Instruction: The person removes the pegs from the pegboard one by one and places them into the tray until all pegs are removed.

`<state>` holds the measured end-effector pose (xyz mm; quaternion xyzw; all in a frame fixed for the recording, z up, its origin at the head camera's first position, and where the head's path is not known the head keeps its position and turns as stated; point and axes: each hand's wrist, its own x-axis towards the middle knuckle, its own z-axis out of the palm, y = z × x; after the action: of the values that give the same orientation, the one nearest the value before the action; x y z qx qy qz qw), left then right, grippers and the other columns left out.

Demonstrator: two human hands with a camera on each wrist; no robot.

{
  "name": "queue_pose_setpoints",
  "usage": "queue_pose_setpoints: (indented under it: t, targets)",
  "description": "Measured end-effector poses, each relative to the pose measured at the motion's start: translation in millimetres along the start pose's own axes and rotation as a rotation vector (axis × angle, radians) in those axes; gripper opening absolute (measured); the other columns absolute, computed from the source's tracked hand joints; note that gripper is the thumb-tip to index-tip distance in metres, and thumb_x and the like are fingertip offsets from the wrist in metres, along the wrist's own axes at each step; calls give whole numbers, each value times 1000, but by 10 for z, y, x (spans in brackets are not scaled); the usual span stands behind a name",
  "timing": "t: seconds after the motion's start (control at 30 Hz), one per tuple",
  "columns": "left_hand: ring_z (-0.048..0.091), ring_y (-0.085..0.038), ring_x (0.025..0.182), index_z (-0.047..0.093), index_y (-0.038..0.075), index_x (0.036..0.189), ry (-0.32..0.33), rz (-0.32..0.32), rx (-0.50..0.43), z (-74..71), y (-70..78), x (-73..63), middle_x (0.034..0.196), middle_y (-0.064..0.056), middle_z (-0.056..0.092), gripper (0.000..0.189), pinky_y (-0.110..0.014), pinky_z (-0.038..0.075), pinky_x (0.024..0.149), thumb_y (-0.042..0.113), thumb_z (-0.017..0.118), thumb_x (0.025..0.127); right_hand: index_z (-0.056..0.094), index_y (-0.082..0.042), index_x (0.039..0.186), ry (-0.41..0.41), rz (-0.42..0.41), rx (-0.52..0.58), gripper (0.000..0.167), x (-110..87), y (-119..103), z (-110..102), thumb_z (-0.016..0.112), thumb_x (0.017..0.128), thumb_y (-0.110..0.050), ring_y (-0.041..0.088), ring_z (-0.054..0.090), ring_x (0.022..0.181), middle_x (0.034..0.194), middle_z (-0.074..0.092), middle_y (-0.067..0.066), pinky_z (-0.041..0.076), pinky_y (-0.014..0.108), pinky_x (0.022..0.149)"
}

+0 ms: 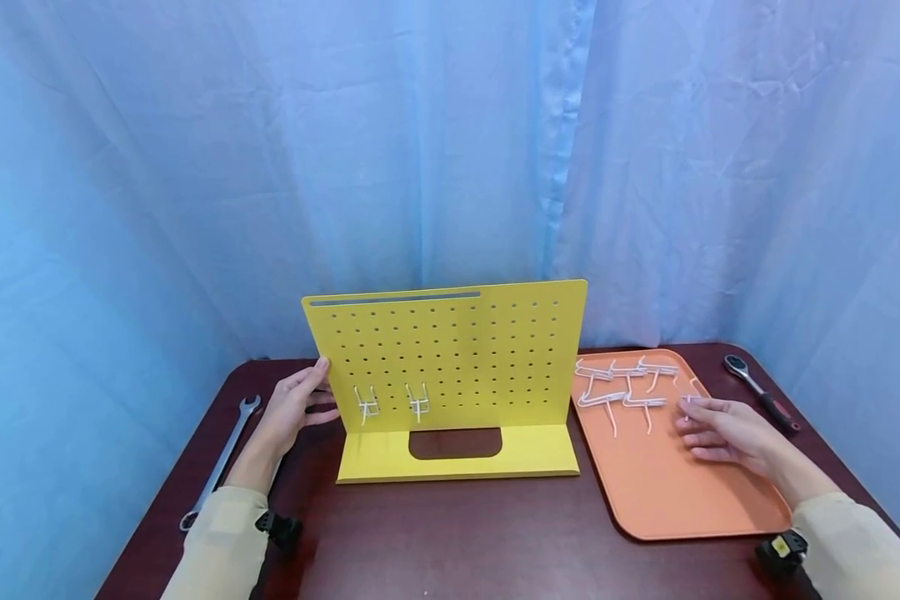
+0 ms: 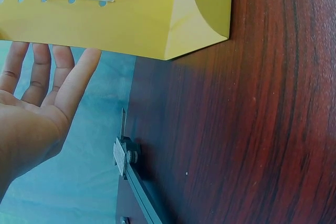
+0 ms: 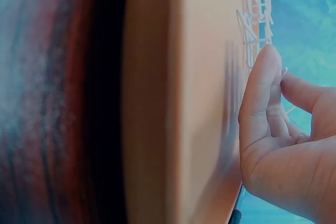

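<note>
The left hand (image 1: 291,407) grips the left edge of the yellow pegboard (image 1: 495,350), which stands on the table (image 1: 450,542). Over the orange tray (image 1: 690,504), beside the loose hooks (image 1: 645,403), the right hand (image 1: 733,435) appears to pinch a white hook (image 1: 688,399), mostly hidden.

An upright yellow pegboard (image 1: 457,358), two white hooks (image 1: 418,406) attached, adjoins the left grip (image 1: 296,408); the right grip (image 1: 731,433) pinches another white hook (image 1: 687,402).

Pale blue curtains (image 1: 480,167) hang in folds beyond the far, left and right edges of a dark red-brown, wood-grained table (image 1: 457,533) with rounded far corners
</note>
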<state>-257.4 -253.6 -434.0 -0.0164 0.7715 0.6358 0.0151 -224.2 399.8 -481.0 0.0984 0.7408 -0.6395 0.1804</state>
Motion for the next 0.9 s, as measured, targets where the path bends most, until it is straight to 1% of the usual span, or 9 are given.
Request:
queue_pose_setpoints:
  t: [0.13, 0.3, 0.53, 0.7, 0.9]
  targets:
    - [66, -28, 98, 64, 6, 130, 0, 5, -1, 7, 3, 3, 119, -24, 59, 69, -41, 62, 78, 65, 57, 96, 44, 3, 140, -2, 9, 7, 58, 25, 24, -12, 58, 105, -40, 17, 73, 85, 100, 74, 0, 61, 38, 79]
    - [66, -28, 97, 64, 5, 129, -1, 6, -12, 10, 0, 13, 120, -25, 58, 69, -41, 62, 78, 65, 57, 95, 39, 5, 142, 3, 15, 9, 61, 51, 46, -21, 57, 105, -41, 17, 73, 86, 99, 74, -1, 61, 37, 80]
    - [65, -29, 96, 64, 6, 130, 7, 10, -11, 6, -7, 21, 119, -25, 59, 69, -41, 62, 77, 66, 57, 95, 27, 6, 151, -2, 8, 0, 71, 70, 83, -19, 56, 105, -40, 17, 73, 89, 101, 74, -2, 61, 37, 81]
    - [66, -28, 95, 64, 6, 129, 4, 7, -16, 8, -25, 19, 119, -26, 58, 68, -41, 62, 78, 64, 57, 96, 25, 7, 151, -6, 2, 5, 69, 70, 95, -25, 54, 107, -38, 19, 74, 90, 101, 73, -1, 61, 38, 81]
    - [66, -28, 94, 65, 5, 127, 5, 12, -19, -1, -24, 13, 118, -27, 58, 67, -41, 62, 77, 64, 57, 96, 22, 7, 153, -5, 13, -5, 74, 78, 95, -4, 53, 106, -41, 19, 74, 91, 102, 73, -1, 61, 39, 82]
